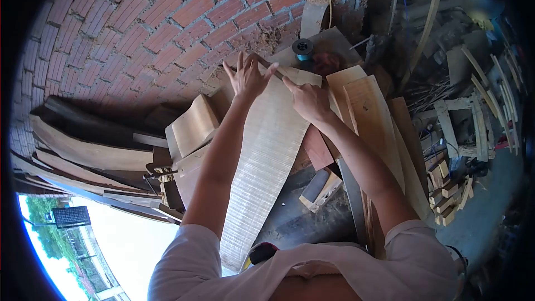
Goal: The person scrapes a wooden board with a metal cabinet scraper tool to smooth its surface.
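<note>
A long, pale wooden board (267, 139) with fine ridges across its face stretches from near my body toward the brick wall. At its far end, my left hand (249, 81) is open, fingers spread, its thumb reaching right to the board's edge. My right hand (311, 102) lies over the board's far right part, index finger stretched toward my left thumb and the other fingers bent, partly hidden. A narrow dark strip (261, 60) runs along the far edge between the two hands.
A brick wall (195, 11) rises ahead. Curved timber pieces (95, 150) are stacked left, and more boards (374, 117) lean right. A spool (302, 49) stands beyond the board. Small wood blocks (446, 195) lie at far right; a clamp (161, 174) sits left.
</note>
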`<state>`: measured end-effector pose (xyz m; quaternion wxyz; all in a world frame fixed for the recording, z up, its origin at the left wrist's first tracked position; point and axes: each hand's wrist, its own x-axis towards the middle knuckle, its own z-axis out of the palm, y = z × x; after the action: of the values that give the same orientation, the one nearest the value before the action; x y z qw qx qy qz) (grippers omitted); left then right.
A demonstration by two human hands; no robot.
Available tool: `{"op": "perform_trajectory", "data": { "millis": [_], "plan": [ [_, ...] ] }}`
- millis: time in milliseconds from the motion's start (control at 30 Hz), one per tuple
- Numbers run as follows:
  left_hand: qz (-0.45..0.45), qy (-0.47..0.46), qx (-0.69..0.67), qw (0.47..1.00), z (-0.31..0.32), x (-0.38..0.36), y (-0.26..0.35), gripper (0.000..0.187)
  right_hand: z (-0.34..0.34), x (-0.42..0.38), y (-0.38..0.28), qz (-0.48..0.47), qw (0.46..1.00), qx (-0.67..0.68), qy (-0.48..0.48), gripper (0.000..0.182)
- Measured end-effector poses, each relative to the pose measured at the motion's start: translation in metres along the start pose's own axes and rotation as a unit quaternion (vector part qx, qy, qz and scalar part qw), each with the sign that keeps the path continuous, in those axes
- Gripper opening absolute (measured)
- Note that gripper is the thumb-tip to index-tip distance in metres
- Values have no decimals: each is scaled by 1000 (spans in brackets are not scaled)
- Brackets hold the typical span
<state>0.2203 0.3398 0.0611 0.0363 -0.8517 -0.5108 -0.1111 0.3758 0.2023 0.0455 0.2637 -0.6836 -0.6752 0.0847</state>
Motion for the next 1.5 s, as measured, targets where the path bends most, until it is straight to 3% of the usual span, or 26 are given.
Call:
{"op": "perform_trajectory", "data": {
  "millis": [100,167,300,367,500,667,767,867,967,1033,1067,1133,1167,1233,1300,1400,1500],
  "plan": [
    [-23,-59,9,998,-4,-3,9,102,-6,-11,-12,31,999,-13,-13,54],
    [38,20,27,999,5,-38,14,103,-8,-46,-10,47,998,-9,-40,58],
    [74,39,40,996,11,-99,35,108,-21,-100,-12,63,995,-5,-73,57],
    [58,20,3,998,16,-80,36,107,-20,-100,-10,73,993,-13,-93,55],
    [42,-14,10,999,11,-25,38,106,-6,-59,-1,67,996,-42,-35,55],
    [85,-1,2,996,14,-90,46,113,-15,-112,-11,63,998,-20,-17,54],
    [79,5,3,997,24,-88,57,112,-19,-120,-5,100,988,-41,-111,58],
    [76,38,-63,994,19,-35,60,112,-10,-76,2,118,989,-58,-60,59],
    [61,-4,-43,997,17,-24,68,112,-7,-73,-8,127,990,-58,-22,59],
    [104,37,-66,992,23,-50,64,115,-23,-93,-20,157,983,-40,-88,63],
    [109,-12,15,994,20,-64,66,112,-9,-115,-14,132,990,-33,-38,64],
    [121,-2,17,992,22,-75,71,111,11,-135,-5,80,994,-38,57,67],
    [119,11,21,993,26,-75,76,109,12,-132,0,78,995,-37,54,67],
    [113,-24,10,993,21,-43,82,109,-5,-102,-4,181,980,-47,-69,67],
    [109,-51,-4,993,11,-9,84,109,1,-77,2,182,981,-63,-37,66],
    [26,-107,-71,991,-4,7,96,98,-1,-58,6,167,985,-7,31,60],
    [31,13,-78,996,-4,-38,76,94,-28,-87,-7,159,985,22,56,52]
  ]
}}
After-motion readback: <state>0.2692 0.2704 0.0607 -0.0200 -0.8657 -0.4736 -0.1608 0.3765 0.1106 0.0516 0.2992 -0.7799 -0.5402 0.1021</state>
